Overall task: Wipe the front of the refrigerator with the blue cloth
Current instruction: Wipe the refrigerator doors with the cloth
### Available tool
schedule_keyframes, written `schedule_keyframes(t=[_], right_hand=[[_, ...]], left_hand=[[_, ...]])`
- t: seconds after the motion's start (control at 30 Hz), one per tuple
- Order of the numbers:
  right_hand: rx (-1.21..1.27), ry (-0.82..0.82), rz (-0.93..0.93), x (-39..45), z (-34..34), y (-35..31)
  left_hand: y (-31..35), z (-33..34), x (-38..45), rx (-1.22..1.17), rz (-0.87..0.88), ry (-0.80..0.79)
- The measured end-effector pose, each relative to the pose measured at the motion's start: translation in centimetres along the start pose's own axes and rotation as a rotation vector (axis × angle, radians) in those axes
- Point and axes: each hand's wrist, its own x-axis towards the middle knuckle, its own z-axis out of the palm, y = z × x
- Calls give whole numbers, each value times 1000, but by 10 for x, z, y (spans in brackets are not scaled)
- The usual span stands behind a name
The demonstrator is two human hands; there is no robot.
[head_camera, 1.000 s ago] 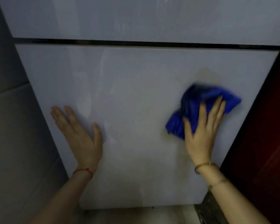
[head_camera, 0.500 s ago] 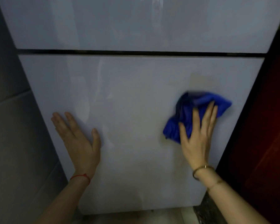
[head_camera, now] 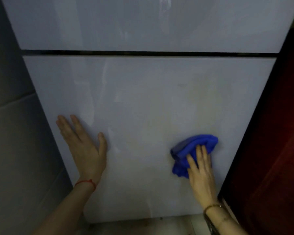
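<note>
Clearly the wiping is in the middle, not at the end. The right hand presses the blue cloth flat against the lower door of the refrigerator, low on its right side; the fingers lie extended on top of the bunched cloth, pressing more than gripping it. The left hand rests on the same door near its left edge, palm flat and fingers spread open, holding nothing; I judge it only steadies the body.

Above the cloth a faint yellowish stain is visible, and pale streaks run down the left part of the door, so this panel needs more passes. The upper door, beyond the dark gap, also shows some smears; whether it was wiped I cannot tell.

The door surface is glossy, pale grey, and reflects light. To the left stands a grey tiled wall, to the right something dark red, and below a strip of floor. The room is dim.
</note>
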Motion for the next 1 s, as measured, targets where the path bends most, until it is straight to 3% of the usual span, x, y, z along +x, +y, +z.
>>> schedule_keyframes(t=[0.23, 0.43, 0.57, 0.7, 0.8, 1.0], right_hand=[[137, 191, 148, 125, -57, 13], [-59, -3, -193, 36, -5, 13], [-240, -144, -248, -33, 18, 24], [-316, -116, -310, -11, -1, 50], [-153, 13, -206, 41, -23, 50], [14, 51, -20, 103, -39, -11]], left_hand=[[1, 3, 1, 19, 4, 21], [-1, 4, 1, 24, 14, 31], [-2, 3, 0, 9, 16, 17], [-2, 2, 0, -8, 14, 5], [-1, 2, 1, 1, 12, 1], [-1, 0, 1, 4, -8, -19]])
